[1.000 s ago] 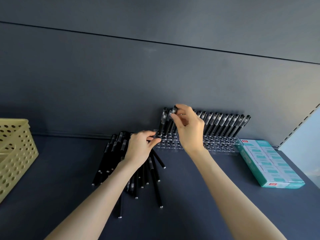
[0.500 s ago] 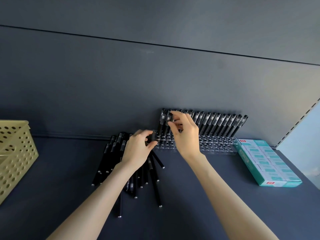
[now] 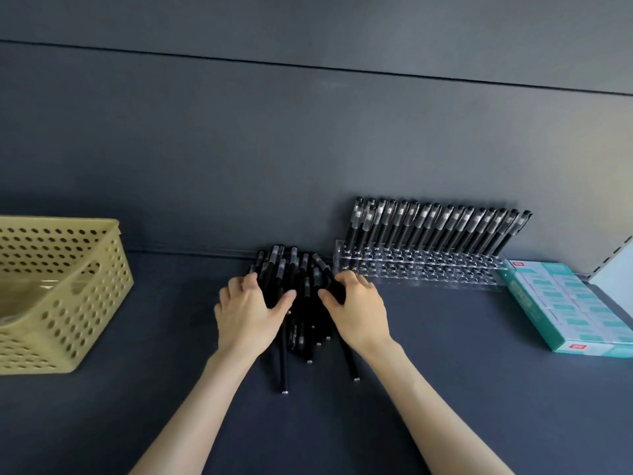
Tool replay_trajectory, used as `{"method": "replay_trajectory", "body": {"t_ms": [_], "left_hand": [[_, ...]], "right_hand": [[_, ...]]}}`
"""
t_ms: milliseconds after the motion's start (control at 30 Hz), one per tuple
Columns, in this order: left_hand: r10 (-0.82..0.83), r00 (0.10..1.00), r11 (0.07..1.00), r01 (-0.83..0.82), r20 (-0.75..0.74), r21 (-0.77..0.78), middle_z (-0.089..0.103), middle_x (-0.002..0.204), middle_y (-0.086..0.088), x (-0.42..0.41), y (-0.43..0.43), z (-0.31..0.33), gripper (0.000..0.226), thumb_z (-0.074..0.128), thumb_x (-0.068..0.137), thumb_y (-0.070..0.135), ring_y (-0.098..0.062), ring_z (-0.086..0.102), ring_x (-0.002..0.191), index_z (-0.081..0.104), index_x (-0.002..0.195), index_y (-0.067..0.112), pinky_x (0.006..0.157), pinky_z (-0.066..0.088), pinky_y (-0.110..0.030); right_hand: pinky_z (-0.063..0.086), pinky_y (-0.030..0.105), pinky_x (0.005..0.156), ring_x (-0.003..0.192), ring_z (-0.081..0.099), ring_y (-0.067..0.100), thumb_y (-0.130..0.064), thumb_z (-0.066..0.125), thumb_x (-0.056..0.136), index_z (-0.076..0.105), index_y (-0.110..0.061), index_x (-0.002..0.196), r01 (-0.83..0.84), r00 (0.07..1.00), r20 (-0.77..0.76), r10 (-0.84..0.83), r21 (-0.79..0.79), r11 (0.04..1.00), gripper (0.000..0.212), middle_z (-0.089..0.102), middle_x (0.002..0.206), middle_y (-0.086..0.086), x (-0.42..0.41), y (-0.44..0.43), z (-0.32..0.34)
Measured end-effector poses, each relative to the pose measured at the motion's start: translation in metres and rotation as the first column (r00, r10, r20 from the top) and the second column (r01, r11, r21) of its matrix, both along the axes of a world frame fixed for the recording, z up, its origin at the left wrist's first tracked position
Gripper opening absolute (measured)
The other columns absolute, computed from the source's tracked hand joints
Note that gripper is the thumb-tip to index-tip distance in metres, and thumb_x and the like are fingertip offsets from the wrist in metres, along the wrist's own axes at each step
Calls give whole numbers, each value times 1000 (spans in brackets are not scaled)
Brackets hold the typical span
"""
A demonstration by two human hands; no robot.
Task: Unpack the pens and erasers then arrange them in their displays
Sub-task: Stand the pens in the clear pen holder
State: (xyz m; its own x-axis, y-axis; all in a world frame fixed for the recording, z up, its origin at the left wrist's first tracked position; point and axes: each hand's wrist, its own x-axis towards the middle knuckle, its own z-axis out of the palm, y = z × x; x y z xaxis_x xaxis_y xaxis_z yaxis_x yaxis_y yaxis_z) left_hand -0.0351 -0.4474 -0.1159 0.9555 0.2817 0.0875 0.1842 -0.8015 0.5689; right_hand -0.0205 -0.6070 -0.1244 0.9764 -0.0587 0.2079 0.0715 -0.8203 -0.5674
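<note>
Between left hand (image 3: 246, 311) and right hand (image 3: 359, 310): loose pen pile (image 3: 304, 269), curled fingers gripping it.

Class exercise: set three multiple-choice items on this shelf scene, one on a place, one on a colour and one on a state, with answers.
1. Relative to the clear rack, the teal eraser box lies: A left; B right; C on top.
2. The perforated basket is: A yellow; B red; C white.
3. The left hand and right hand are: A gripping the loose pens; B raised in the air; C lifting the box.

Answers: B, the box sits past the rack's right end; A, its walls are pale yellow; A, fingers and thumbs curl round the pile.
</note>
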Motion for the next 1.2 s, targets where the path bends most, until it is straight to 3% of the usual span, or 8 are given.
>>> {"method": "replay_trajectory", "body": {"t_ms": [200, 367, 600, 700, 833, 933, 1067, 1200], "left_hand": [[6, 999, 1000, -6, 35, -13, 44, 134, -14, 1, 5, -1, 68, 56, 86, 55, -32, 36, 123, 46, 135, 8, 99, 30, -42], [-44, 996, 999, 46, 74, -24, 46, 125, -9, -11, 6, -6, 74, 66, 76, 58, -27, 39, 118, 49, 131, 11, 97, 32, -35], [-94, 989, 995, 96, 113, -12, 53, 116, -9, -5, 12, -3, 57, 60, 87, 50, -29, 56, 102, 54, 123, 7, 91, 39, -37], [-95, 993, 994, 91, 75, 56, 54, 115, -10, 8, 10, 2, 57, 56, 88, 51, -30, 58, 100, 54, 123, 6, 90, 39, -37], [-78, 996, 995, 76, 38, 60, 55, 115, -15, 25, 5, 8, 55, 58, 89, 48, -33, 58, 100, 53, 116, 1, 80, 43, -37], [-74, 997, 995, 74, 2, 69, 60, 109, -14, 33, 5, 9, 50, 58, 90, 44, -32, 60, 96, 51, 113, 0, 69, 40, -33], [-94, 995, 994, 96, -29, 45, 65, 92, -18, 40, 9, 9, 35, 55, 92, 36, -34, 59, 76, 48, 91, 2, 58, 38, -33], [-115, 992, 993, 114, -51, -16, 61, 89, -22, 41, 13, 13, 37, 46, 98, 33, -41, 59, 80, 34, 73, 7, 54, 32, -34]], "right_hand": [[42, 29, 83, 109, 49, 22, -28, 56, 92, 54, -12, 120, 59, 998, -13, -59, 30, 998, 31, 56, 115, 4, 6, 6, -5], [38, 26, 73, 92, 49, 18, -23, 57, 92, 59, -12, 108, 82, 996, 13, -83, 86, 993, 20, 50, 95, -2, 7, 7, -8], [36, 25, 65, 76, 53, 17, -17, 56, 92, 63, -12, 94, 98, 991, 72, -116, 215, 972, 9, 53, 81, -4, 6, 6, -11], [43, 26, 71, 78, 55, 17, -17, 55, 93, 64, -11, 99, 64, 993, 78, -87, 263, 963, 12, 56, 85, -2, 6, 7, -10], [33, 11, 66, 77, 52, 12, -17, 54, 94, 65, -9, 107, 18, 995, 93, -43, 258, 966, 18, 54, 91, -3, 7, 6, -11], [32, 8, 71, 84, 50, 11, -15, 48, 97, 62, -6, 114, -21, 996, 89, -1, 248, 968, 23, 55, 99, -2, 8, 5, -12], [30, 11, 70, 82, 47, 12, -13, 42, 99, 57, -5, 112, -55, 996, 88, 34, 245, 968, 22, 52, 98, -3, 9, 6, -13], [34, 20, 66, 77, 48, 16, -14, 38, 100, 49, -10, 107, -84, 996, 65, 68, 291, 953, 14, 55, 89, 0, 9, 5, -14]]}}
